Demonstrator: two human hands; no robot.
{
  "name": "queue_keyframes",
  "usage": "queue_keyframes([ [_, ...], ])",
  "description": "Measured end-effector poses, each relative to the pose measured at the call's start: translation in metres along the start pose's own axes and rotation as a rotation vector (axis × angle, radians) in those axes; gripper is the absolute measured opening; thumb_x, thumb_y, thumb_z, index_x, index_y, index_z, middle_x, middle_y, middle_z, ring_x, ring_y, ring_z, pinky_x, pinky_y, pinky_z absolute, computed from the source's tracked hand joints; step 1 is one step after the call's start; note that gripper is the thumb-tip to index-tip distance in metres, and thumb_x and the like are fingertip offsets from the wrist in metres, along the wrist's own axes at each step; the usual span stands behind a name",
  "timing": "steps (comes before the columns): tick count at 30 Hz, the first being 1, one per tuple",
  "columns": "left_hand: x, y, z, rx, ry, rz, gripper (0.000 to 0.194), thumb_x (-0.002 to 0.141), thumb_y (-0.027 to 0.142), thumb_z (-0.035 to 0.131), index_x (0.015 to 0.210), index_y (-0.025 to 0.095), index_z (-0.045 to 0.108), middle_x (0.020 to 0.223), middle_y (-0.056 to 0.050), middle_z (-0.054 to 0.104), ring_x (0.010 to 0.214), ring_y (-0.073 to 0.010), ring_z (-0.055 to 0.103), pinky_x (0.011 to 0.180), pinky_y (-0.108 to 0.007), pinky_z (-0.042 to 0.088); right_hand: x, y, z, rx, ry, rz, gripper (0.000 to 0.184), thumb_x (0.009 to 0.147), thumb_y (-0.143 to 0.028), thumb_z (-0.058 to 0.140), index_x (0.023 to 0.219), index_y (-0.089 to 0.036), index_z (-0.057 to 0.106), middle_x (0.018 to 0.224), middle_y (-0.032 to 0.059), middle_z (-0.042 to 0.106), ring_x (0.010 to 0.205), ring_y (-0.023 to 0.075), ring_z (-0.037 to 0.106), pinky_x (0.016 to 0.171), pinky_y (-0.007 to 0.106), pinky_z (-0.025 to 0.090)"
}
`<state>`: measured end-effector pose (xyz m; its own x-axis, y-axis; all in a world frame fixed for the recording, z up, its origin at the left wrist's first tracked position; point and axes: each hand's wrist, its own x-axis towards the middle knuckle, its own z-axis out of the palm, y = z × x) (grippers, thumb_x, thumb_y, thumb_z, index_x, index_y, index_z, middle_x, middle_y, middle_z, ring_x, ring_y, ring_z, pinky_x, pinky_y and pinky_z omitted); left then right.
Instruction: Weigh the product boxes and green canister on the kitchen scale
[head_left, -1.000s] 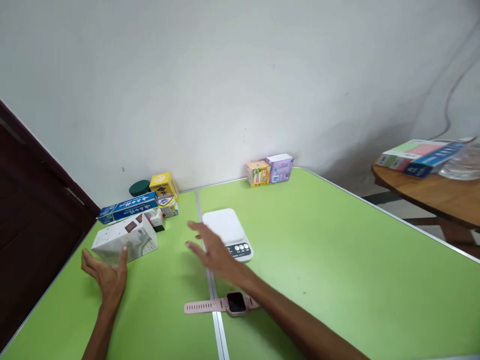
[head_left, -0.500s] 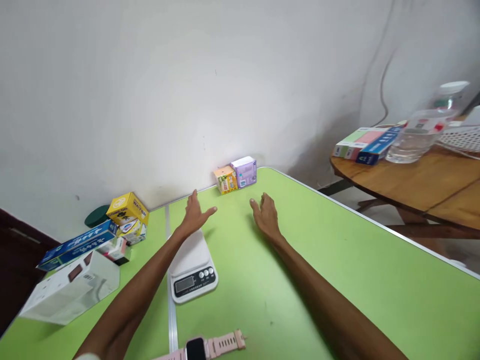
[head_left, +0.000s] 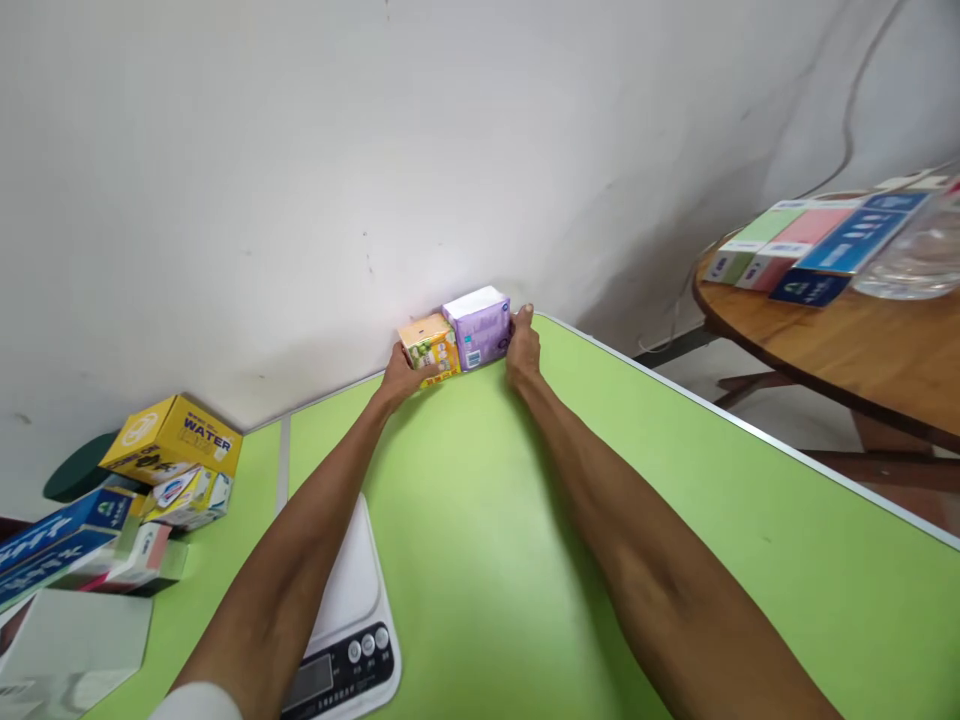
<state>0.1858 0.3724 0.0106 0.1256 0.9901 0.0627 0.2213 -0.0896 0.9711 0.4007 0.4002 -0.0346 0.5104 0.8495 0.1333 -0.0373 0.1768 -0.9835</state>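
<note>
At the far edge of the green table, against the wall, an orange-and-yellow box (head_left: 431, 345) and a purple pack with a white top (head_left: 482, 325) stand side by side. My left hand (head_left: 403, 378) closes round the left end of the orange-and-yellow box, its thumb across the lower front. On the other end, my right hand (head_left: 523, 345) presses against the purple pack's right side, thumb pointing up; some of its fingers are hidden. Under my left forearm lies a white kitchen scale (head_left: 349, 590) with a dark display and round buttons, partly covered by the arm.
To the left are a yellow box marked WATER (head_left: 180, 437), a smaller yellow-and-white box (head_left: 191, 497), blue boxes (head_left: 64, 540) and a white box (head_left: 82, 645). A round wooden table (head_left: 892, 345) on the right bears several cartons (head_left: 802, 245) and a blurred clear bottle (head_left: 919, 255).
Both hands have moved forward from open air above the table onto the outer ends of the box and the pack. The view has shifted; the watch at the bottom is out of sight.
</note>
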Motion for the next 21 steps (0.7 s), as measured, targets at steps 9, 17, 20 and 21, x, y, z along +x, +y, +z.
queue_keyframes([
  [9,-0.007,-0.010,-0.005,-0.004,-0.020,0.006,0.092,0.055,0.028,0.101,0.134,0.017,0.056,0.125,-0.014,0.073,0.114,-0.0280,0.070,0.107,-0.050,0.055,-0.002,-0.002,-0.008,0.014,0.003,0.085,0.089,0.079,-0.102,0.032,0.077,-0.020,0.067,0.067,0.0058,0.060,0.085,0.0280,0.064,0.086,0.043,0.051],
  [17,-0.083,0.004,-0.002,0.083,-0.098,-0.021,0.088,0.052,0.029,0.101,0.129,0.018,0.060,0.127,-0.012,0.075,0.112,-0.0297,0.071,0.101,-0.048,0.057,-0.085,-0.026,-0.060,-0.120,0.039,0.053,0.082,0.078,-0.103,0.026,0.060,-0.027,0.050,0.055,0.0011,0.050,0.065,0.0233,0.051,0.068,0.040,0.048],
  [20,-0.120,0.014,0.002,0.161,-0.114,-0.010,0.085,0.053,0.031,0.101,0.127,0.019,0.061,0.125,-0.011,0.075,0.110,-0.0292,0.072,0.099,-0.046,0.057,-0.122,-0.033,-0.087,-0.170,0.073,0.053,0.081,0.081,-0.101,0.025,0.063,-0.026,0.051,0.058,0.0010,0.052,0.067,0.0234,0.052,0.070,0.040,0.048],
  [21,-0.132,0.019,0.003,0.194,-0.116,-0.009,0.084,0.052,0.032,0.101,0.126,0.019,0.062,0.124,-0.011,0.076,0.109,-0.0292,0.072,0.098,-0.045,0.057,-0.135,-0.035,-0.095,-0.177,0.101,0.027,0.081,0.083,-0.098,0.025,0.067,-0.025,0.054,0.062,0.0017,0.055,0.071,0.0244,0.054,0.073,0.040,0.049],
])
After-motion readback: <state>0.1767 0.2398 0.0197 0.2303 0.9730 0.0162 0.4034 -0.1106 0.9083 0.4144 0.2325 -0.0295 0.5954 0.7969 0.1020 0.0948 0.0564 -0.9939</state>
